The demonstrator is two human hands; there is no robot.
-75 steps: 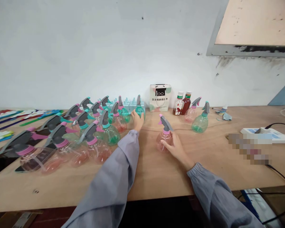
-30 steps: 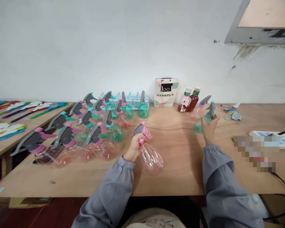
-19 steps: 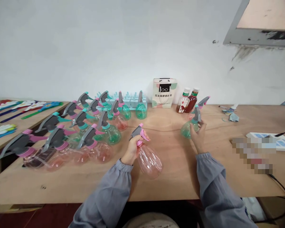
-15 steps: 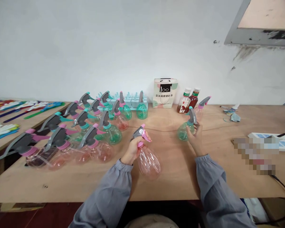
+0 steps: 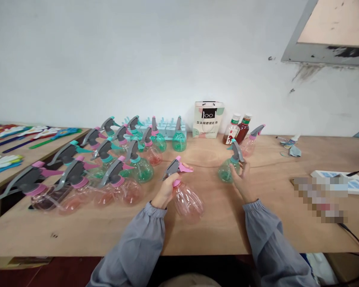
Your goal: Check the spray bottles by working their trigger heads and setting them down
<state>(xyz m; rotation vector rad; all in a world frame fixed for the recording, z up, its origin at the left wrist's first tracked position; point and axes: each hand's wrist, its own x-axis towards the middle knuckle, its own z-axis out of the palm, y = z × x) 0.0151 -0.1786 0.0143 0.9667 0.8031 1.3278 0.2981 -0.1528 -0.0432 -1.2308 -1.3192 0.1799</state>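
My left hand (image 5: 168, 188) is wrapped around the neck of a spray bottle (image 5: 189, 201) with a ribbed clear pink body, a grey head and a pink trigger. That bottle tilts, its head to the upper left. At the right, a green spray bottle (image 5: 225, 171) with a grey and teal head stands on the table. My right hand (image 5: 241, 177) is at its right side, thumb against or just in front of the body and fingers apart. Behind it stands a pink spray bottle (image 5: 249, 146). Several more pink and green spray bottles (image 5: 128, 191) stand grouped at the left.
Against the wall are a paper bag (image 5: 208, 119), two sauce bottles (image 5: 231, 129) and a light blue molded tray (image 5: 170, 129). A white power strip (image 5: 354, 184) with cables lies right, beside a blurred-out object (image 5: 320, 199). Colourful hand-shaped items (image 5: 32, 135) lie on the left table.
The green bottle has shifted left and turned a little, with my right hand moving alongside and its fingers loosening. The pink bottle in my left hand has turned slightly.
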